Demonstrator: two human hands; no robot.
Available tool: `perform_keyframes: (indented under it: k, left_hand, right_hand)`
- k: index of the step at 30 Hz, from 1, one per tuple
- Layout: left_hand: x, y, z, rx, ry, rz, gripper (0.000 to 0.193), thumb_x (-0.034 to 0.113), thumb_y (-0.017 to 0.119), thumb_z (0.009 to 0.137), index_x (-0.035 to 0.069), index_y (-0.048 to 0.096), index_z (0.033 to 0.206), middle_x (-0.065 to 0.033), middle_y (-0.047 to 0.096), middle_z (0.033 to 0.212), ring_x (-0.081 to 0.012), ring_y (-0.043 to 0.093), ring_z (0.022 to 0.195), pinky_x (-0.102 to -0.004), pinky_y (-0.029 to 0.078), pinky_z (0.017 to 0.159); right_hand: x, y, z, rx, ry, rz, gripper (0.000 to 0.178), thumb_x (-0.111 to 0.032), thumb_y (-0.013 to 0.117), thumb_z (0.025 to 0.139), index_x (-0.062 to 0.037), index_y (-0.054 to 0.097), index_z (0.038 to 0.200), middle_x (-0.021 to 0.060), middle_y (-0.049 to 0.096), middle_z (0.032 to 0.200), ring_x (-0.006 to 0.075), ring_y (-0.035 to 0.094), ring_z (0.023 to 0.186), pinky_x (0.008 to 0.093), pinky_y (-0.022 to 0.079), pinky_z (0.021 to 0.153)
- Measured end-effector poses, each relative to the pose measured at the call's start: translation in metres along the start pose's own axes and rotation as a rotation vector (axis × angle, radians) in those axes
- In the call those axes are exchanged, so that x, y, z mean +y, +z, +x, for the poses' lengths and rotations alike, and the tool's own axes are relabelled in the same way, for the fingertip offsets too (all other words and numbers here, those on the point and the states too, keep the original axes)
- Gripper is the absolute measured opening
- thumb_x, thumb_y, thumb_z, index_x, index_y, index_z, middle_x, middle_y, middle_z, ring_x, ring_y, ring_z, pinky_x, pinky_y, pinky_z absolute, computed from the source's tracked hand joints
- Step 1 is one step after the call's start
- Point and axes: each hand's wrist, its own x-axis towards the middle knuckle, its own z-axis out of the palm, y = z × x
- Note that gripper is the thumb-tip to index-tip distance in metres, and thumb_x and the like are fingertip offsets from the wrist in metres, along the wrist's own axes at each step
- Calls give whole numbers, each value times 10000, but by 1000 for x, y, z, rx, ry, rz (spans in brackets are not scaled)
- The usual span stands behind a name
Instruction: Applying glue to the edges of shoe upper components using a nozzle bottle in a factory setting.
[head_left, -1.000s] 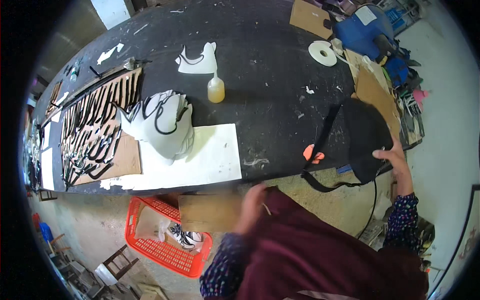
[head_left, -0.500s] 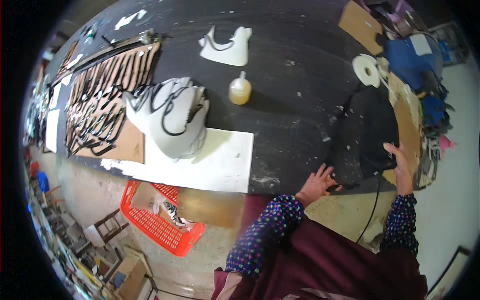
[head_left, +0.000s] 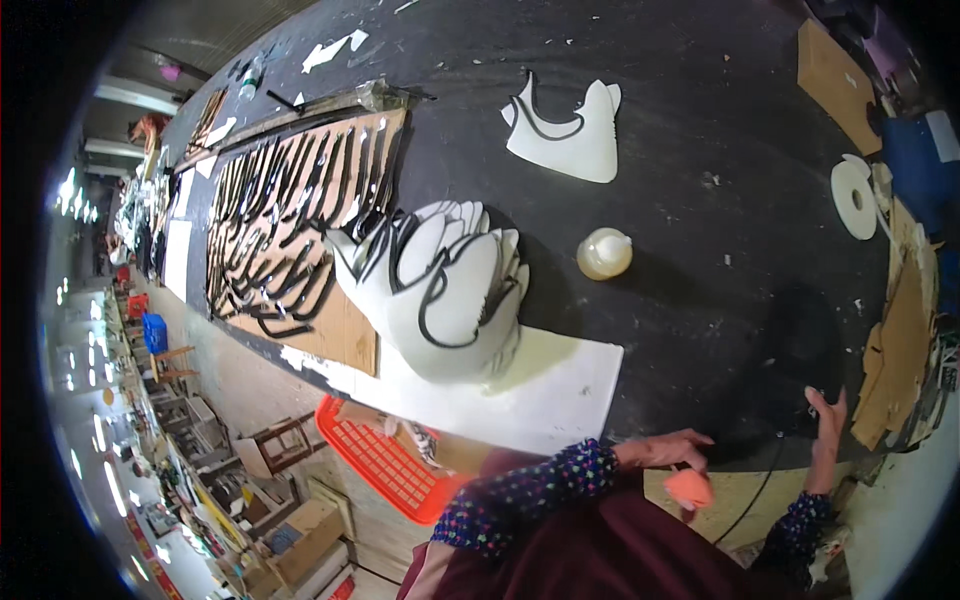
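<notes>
Orange piece [head_left: 690, 488] now within reach below the left hand [head_left: 668, 450]; grip of this and the right hand [head_left: 827, 430] is unclear.

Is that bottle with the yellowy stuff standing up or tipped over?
Standing up. The bottle is seen mostly from above: its pale top sits over the round, yellowish body on the black table.

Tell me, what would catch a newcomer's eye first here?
Probably the pile of white, black-edged pieces mid-picture on the dark table. Left of it, black strips lie in rows on brown cardboard. Below the table's near edge sits a bright red-orange basket, and the left hand holds an orange object.
</notes>
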Motion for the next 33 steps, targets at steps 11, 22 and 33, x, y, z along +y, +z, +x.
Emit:
perform_keyframes:
  k: [11, 22, 33]
  left_hand:
    - [-12, -56, 1, -270, 399, -559, 318, 194, 521, 795, 43, 536, 1076, -43, 542, 1076, -156, 514, 1030, -286, 461, 844]
    - [-21, -68, -207, 391, 719, 11, 193, 12, 532, 814, 57, 545, 1002, -19, 568, 971, -126, 552, 839, -250, 439, 741]
    - [-27, -130, -378, 1464, 1073, 888, 402, 154, 661, 735, 22, 502, 1080, -140, 508, 1041, -270, 472, 940, -343, 391, 798]
  right_hand:
    - [-104, 167, -188, -564, -428, -836, 672, -130, 710, 603, -83, 426, 1211, 171, 438, 1181, 350, 444, 1098, 380, 376, 916]
    - [-90, 222, -144, 19, -1043, -792, 449, -131, 640, 727, -1, 447, 1111, 188, 447, 1134, 352, 448, 1072, 339, 384, 892]
    - [-92, 312, -124, -144, -151, 81, 633, -521, 488, 816, 13, 420, 1148, 182, 568, 1011, 237, 605, 700, 292, 493, 542]
